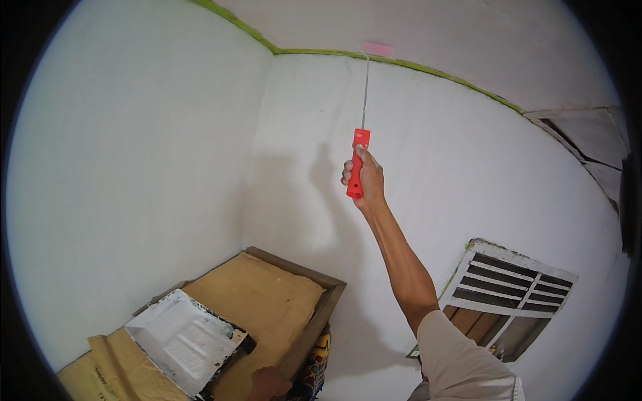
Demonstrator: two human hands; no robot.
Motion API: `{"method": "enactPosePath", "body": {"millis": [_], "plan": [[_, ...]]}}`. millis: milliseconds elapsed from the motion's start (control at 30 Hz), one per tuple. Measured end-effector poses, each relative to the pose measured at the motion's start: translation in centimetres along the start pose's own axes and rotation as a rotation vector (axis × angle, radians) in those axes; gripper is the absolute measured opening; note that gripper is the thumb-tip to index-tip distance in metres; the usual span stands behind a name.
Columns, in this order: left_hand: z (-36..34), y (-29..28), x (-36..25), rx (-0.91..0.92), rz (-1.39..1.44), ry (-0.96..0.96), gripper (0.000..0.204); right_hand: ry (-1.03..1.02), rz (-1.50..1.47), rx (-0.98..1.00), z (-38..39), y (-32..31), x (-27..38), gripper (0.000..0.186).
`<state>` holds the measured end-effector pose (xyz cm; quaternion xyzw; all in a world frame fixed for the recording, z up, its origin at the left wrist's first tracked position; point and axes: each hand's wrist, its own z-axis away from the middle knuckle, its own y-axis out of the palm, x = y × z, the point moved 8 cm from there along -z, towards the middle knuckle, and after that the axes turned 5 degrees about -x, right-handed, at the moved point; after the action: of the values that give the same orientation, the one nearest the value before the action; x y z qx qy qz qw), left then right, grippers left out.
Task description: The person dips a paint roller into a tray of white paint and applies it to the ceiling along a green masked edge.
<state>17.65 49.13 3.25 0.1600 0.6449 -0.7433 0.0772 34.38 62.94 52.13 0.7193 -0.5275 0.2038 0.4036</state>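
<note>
Paint roller (364, 100) raised to the top of the white wall, its small pink sleeve pressed just under the green tape line (428, 67) where wall meets ceiling, close to the room's corner. The right hand (364, 177) is clamped round the roller's red handle, arm stretched up and out from a pale sleeve, with the thin metal shaft running straight up from the grip. The left hand (267, 384) sits low at the bottom edge, resting on the rim of the wooden bench (321, 311); only its back shows, so I cannot tell whether its fingers are curled or spread. The two hands are well apart. On the bench lies brown cardboard (267, 294), and on that a white paint tray (184, 337), just left of the left hand. A louvred window (508, 294) sits low on the wall to the right
</note>
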Motion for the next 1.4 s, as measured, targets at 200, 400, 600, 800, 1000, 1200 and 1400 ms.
{"method": "enactPosePath", "body": {"millis": [200, 400, 600, 800, 1000, 1200, 1400], "plan": [[-0.1, 0.2, 0.2, -0.005, -0.006, -0.007, 0.057, -0.011, -0.026, 0.012, 0.9, 2.6, 0.7, 0.022], [-0.8, 1.3, 0.6, -0.031, 0.041, 0.004, 0.058, -0.017, -0.06, 0.025, 0.5, 3.2, -0.6, 0.021], [-0.9, 1.6, 1.3, -0.014, 0.043, -0.025, 0.056, -0.025, -0.044, 0.024, 2.3, 4.4, -0.1, 0.02], [-0.7, 1.1, 0.3, -0.049, 0.028, -0.007, 0.053, -0.03, -0.045, -0.008, -2.4, 3.7, -2.2, 0.02], [-0.4, 0.8, 0.3, -0.027, 0.02, 0.013, 0.056, -0.074, -0.011, -0.014, 4.2, 6.5, -2.2, 0.02], [-0.2, 0.7, 0.9, -0.03, 0.058, -0.013, 0.056, -0.059, -0.117, 0.145, 12.9, 13.2, -1.2, 0.019], [-0.6, 0.7, -0.2, 0.026, 0.082, -0.001, 0.051, -0.103, -0.208, 0.017, 5.2, 14.4, -2.1, 0.02]]}}
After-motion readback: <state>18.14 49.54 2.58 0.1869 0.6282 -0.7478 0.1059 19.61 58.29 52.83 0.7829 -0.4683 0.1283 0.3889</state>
